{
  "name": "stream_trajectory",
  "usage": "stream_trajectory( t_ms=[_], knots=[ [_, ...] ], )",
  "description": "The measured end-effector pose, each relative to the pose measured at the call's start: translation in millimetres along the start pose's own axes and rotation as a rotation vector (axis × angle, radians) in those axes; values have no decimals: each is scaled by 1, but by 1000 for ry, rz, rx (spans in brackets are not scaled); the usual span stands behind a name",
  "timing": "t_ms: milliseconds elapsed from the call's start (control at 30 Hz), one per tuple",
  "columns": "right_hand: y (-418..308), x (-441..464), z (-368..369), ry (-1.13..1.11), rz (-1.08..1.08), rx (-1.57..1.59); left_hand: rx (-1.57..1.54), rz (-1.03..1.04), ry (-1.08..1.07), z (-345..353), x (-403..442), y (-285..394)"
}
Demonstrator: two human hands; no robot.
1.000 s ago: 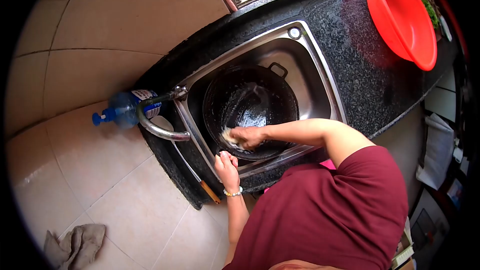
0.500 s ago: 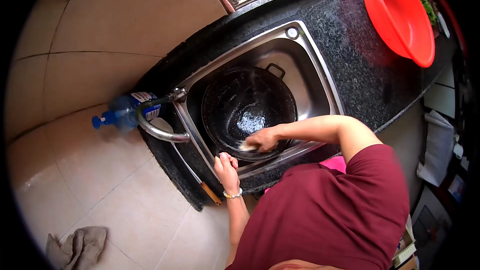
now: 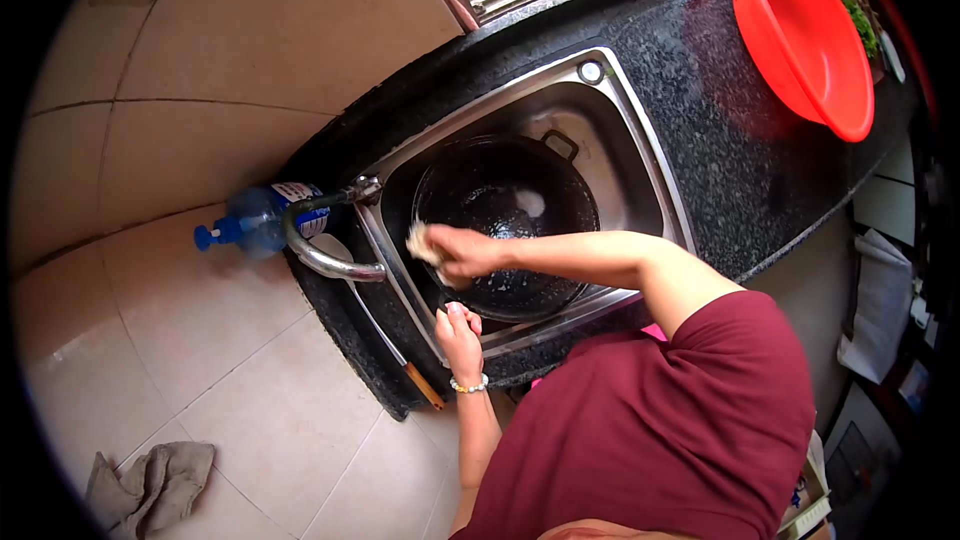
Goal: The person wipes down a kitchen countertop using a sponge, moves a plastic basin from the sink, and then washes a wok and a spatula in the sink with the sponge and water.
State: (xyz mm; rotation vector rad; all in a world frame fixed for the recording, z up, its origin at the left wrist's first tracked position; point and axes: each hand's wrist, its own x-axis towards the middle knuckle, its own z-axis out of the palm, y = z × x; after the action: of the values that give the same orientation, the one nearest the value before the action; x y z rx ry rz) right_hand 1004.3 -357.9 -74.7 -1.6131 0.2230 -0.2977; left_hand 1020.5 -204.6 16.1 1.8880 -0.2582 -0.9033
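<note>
A dark, wet wok lies in the steel sink, with suds and a shine of water inside. One loop handle points to the upper right. My left hand is closed at the opposite, lower-left edge of the wok, seemingly round its other handle, which my fingers hide. A pale, beige scrubber, perhaps a loofah pad, is pinched in my right hand. That hand presses along the wok's left inner wall and rim, slightly blurred.
The curved faucet reaches in at the sink's left. Beside it are a blue pump bottle and a wooden-handled spatula. A red basin stands on the black counter. A grey cloth lies at lower left.
My right hand has swept the scrubber from the wok's near bottom side up and left to its left wall. My left hand stays at the edge.
</note>
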Motion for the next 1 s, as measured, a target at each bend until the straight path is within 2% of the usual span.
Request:
stream_trajectory(
  t_ms=[100, 167, 200, 233, 267, 300, 367, 400, 433, 500, 533, 600, 667, 700, 733, 800, 833, 900, 1000],
  knots=[
    [2, -76, -13, -627, 104, -52, -65, -15, 1, -1, 0, -3],
    [25, -111, -44, -825, 383, -508, -62, -21, -22, 3, -2, 3],
    [65, -119, -62, -829, 427, -800, -68, -10, -39, 5, -2, 5],
    [73, -116, -84, -586, 543, -982, -74, 3, -54, 7, -3, 7],
    [78, -104, -98, -200, 647, -914, -45, 3, -73, 7, -4, 9],
    [85, -87, -104, 73, 607, -786, -54, 3, -79, 8, -4, 10],
    [125, -49, -78, 468, 458, -528, -72, 1, -88, 13, -7, 9],
    [149, -31, -56, 461, 364, -336, -54, -11, -101, 16, -9, 14],
    [131, -21, -30, 363, 253, -143, -70, -10, -131, 19, -12, 21],
    [63, -24, 21, 181, 45, -12, -104, 32, -129, 24, -12, 22],
    [43, -35, 28, 73, 143, 36, -133, 18, -139, 25, -13, 26],
    [31, -61, 9, -329, 87, -73, -196, -10, -168, 25, -16, 38],
    [34, -88, -17, -612, 229, -409, -216, -17, -198, 25, -22, 46],
    [74, -101, -29, -619, 160, -553, -224, -22, -214, 24, -23, 52],
    [96, -106, -49, -594, 326, -847, -234, -11, -220, 24, -25, 54],
    [95, -98, -87, -113, 528, -1023, -260, 11, -230, 25, -29, 58],
    [96, -96, -97, 135, 508, -1015, -265, 5, -225, 24, -32, 59],
    [60, -87, -93, 149, 418, -825, -265, -6, -210, 25, -37, 69],
    [13, -88, -38, -181, 123, -551, -314, -21, -223, 27, -40, 78]
  ],
)
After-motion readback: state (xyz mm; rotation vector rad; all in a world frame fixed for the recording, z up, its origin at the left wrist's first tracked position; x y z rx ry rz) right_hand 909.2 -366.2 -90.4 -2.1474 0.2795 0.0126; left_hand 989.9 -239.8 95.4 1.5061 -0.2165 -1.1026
